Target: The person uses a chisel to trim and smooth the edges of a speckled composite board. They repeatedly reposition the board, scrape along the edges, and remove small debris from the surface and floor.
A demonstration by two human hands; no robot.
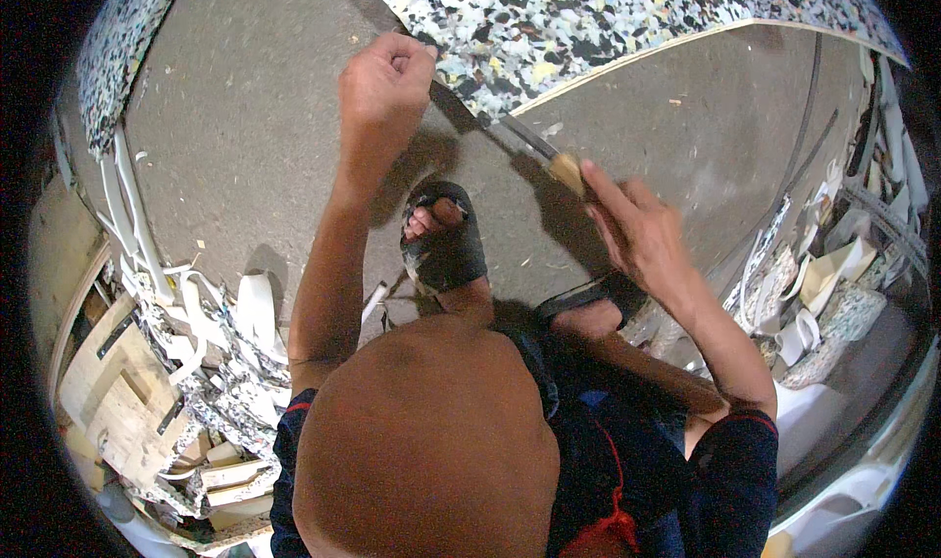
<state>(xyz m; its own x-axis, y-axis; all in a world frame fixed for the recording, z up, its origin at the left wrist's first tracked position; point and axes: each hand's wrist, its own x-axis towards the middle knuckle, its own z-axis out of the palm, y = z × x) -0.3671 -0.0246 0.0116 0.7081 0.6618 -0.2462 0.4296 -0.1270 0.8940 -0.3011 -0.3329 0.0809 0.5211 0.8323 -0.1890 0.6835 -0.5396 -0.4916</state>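
Note:
A big slab of speckled foam (549, 39), white with black, blue and yellow flecks, reaches in from the top, one corner pointing toward me. At the slab's left edge, my left hand (387, 88) is closed in a pinch on the foam. In my right hand (637, 225) is a knife with a pale wooden handle (566, 171). Its narrow dark blade (529, 137) runs up and left to the slab's near corner, where the tip is hard to make out. The right fingers lie along the handle, partly hiding it.
Foam scraps and white strips (235, 391) pile up at the left, beside wooden boards (123, 391). More offcuts (833, 293) lie at the right. Another speckled foam piece (127, 48) stands at the upper left. My sandalled foot (441, 235) is on the grey floor (265, 97) below the slab.

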